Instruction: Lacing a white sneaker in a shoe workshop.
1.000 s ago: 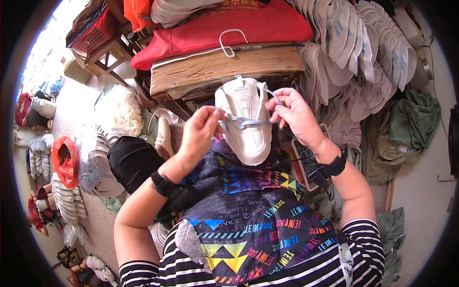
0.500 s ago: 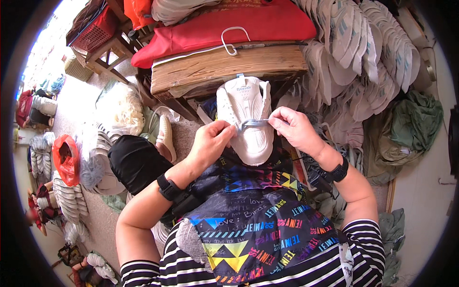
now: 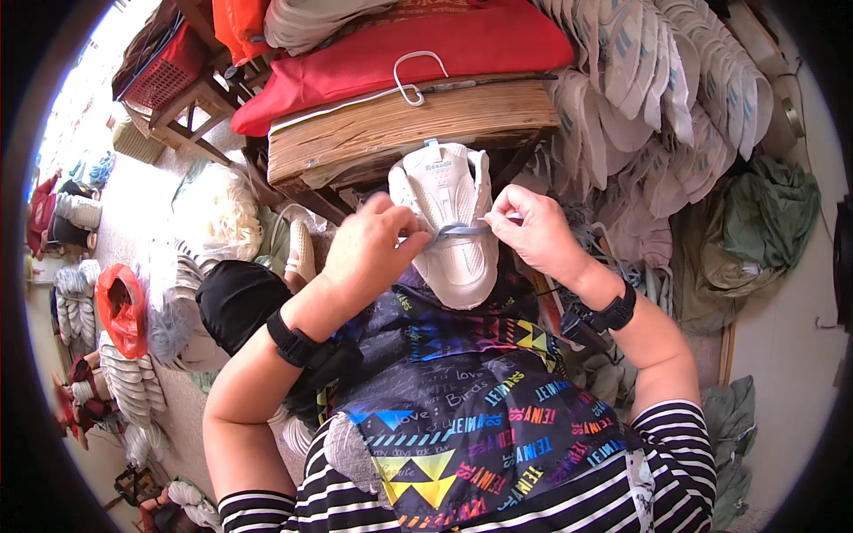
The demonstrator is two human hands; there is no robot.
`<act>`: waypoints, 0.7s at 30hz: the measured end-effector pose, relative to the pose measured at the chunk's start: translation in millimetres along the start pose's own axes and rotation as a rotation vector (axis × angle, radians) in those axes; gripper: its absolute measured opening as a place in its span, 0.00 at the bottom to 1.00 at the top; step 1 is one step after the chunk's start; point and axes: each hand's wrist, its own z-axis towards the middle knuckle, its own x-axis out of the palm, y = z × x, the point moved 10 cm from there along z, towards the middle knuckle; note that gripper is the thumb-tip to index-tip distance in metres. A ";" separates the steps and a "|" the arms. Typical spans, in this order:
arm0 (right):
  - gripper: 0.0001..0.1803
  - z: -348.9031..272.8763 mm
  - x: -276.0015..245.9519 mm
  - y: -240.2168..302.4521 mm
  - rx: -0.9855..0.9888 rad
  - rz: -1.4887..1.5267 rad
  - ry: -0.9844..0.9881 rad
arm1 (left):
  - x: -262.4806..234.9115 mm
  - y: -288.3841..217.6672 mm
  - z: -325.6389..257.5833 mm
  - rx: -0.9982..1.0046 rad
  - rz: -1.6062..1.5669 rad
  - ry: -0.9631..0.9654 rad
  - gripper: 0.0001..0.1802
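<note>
A white sports shoe (image 3: 455, 222) rests on my lap, toe toward me, tongue pointing away. A grey-blue lace (image 3: 458, 232) runs across its upper. My left hand (image 3: 373, 253) pinches the lace's left end at the shoe's left side. My right hand (image 3: 536, 233) pinches the lace's right end at the shoe's right side. The lace is pulled taut between both hands. A dark apron with bright patterns (image 3: 462, 400) covers my lap under the shoe.
A worn wooden bench (image 3: 400, 133) stands just beyond the shoe, with a red cushion (image 3: 418, 53) and a white hanger (image 3: 413, 75) on it. Stacks of white shoe uppers (image 3: 657, 98) fill the right. A black bag (image 3: 235, 298) and white bundles lie left.
Both hands have dropped lower and come closer onto the shoe's upper, drawing the lace tight across it. The shoe has stayed on my lap.
</note>
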 end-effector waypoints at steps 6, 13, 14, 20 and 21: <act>0.09 -6.8 11.2 63.5 -0.525 -0.606 -0.080 | -20.8 -50.9 0.9 0.417 0.418 -0.058 0.17; 0.18 5.2 12.0 90.5 -0.690 -0.735 0.055 | -17.3 -43.4 12.4 0.403 0.390 0.016 0.11; 0.20 7.9 18.3 84.9 -0.695 -0.677 0.192 | -16.6 -42.5 13.8 0.404 0.390 0.016 0.11; 0.15 31.8 28.2 60.8 -0.469 -0.645 0.528 | -6.4 -22.9 18.6 0.282 0.272 -0.056 0.07; 0.15 31.7 28.4 58.5 -0.484 -0.615 0.524 | -7.8 -18.2 18.6 0.280 0.177 -0.107 0.06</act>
